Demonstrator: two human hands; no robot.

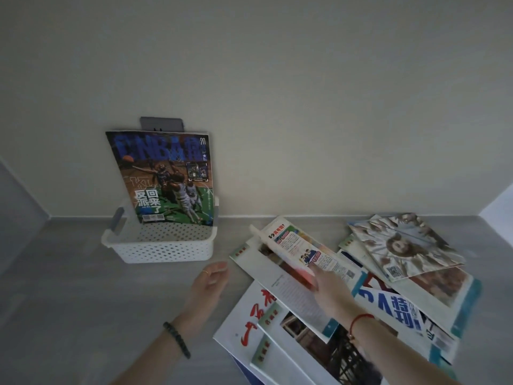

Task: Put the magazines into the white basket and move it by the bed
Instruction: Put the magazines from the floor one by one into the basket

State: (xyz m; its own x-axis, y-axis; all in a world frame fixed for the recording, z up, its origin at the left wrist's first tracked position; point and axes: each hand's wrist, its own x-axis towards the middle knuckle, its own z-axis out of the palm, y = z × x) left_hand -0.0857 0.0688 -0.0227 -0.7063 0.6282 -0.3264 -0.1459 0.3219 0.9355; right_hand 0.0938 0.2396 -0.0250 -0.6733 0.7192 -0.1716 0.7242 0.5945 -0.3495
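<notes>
My right hand (pixel 323 277) is pinching the near edge of a small magazine (pixel 301 250) with a colourful cartoon page, lifting it so it tilts up off the pile; the fingers are mostly hidden under the page, so I cannot tell how tightly they close. A red string bracelet (pixel 358 320) sits on that wrist. My left hand (pixel 212 279) hovers just above the grey worktop (pixel 69 295), loosely half-open with the fingers curled, holding nothing and touching nothing; it lies between the basket and the pile. It carries a thin ring, and a dark beaded bracelet (pixel 177 340) circles the wrist.

The white basket (pixel 163 247), perforated and with a grey handle on its left end, stands on the worktop close to the wall. In it one magazine (pixel 166 176) stands upright, leaning back against the wall, its cover showing basketball players, the blue letters "NBA" and white Chinese characters "反回派来了". A grey object (pixel 161 124) pokes up behind its top edge.

The remaining magazines (pixel 361 301) lie fanned and overlapping on the worktop to the right of the basket, well apart from it. One cover bears large red brush characters, another big blue characters; the smaller print is too blurred to read.
</notes>
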